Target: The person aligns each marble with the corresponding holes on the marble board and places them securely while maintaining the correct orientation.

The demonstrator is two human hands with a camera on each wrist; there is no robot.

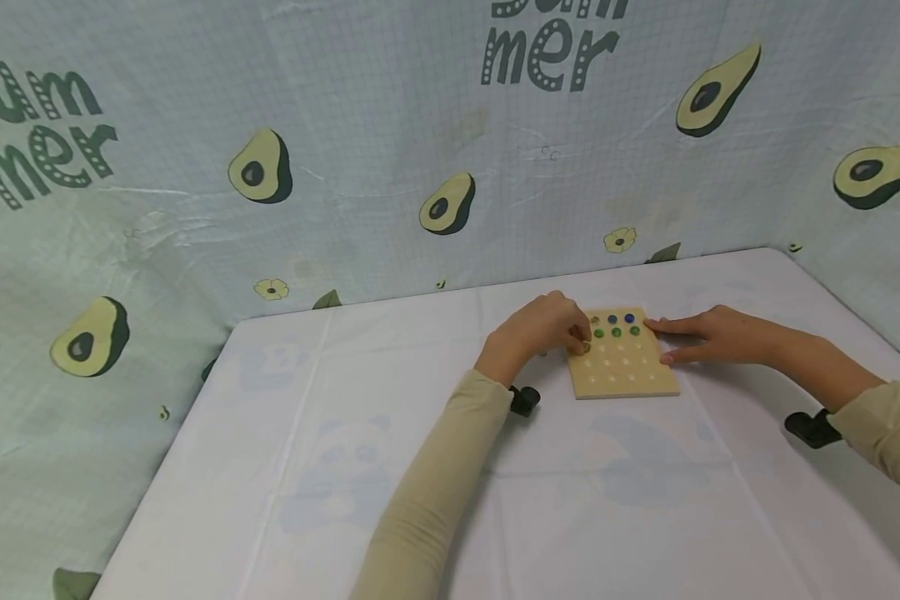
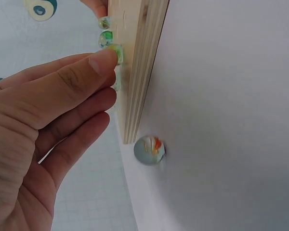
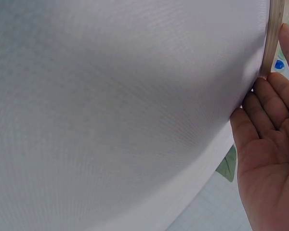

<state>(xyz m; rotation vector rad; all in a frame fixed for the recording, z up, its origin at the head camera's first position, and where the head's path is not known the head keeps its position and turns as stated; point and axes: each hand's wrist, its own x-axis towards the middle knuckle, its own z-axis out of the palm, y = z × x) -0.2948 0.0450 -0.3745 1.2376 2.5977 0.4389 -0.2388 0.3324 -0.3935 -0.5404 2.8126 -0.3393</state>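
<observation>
A square wooden board (image 1: 624,385) with rows of shallow round hollows lies on the table. Blue marbles (image 1: 629,318) sit in its far row and green marbles (image 1: 617,332) in the row before it. At the board's left side my left hand (image 1: 542,330) pinches a yellow-green marble (image 2: 118,54) between thumb and fingertips, right at the board's surface. My right hand (image 1: 720,335) touches the right edge with extended fingers, thumb near the front half. A clear marble with an orange and white swirl (image 2: 149,150) lies on the table beside the board's left edge.
A white cloth (image 1: 330,450) with faint animal prints covers the table. Behind it hangs a pale curtain (image 1: 360,167) printed with avocados. Dark wrist-camera mounts (image 1: 525,401) stick out by both sleeves.
</observation>
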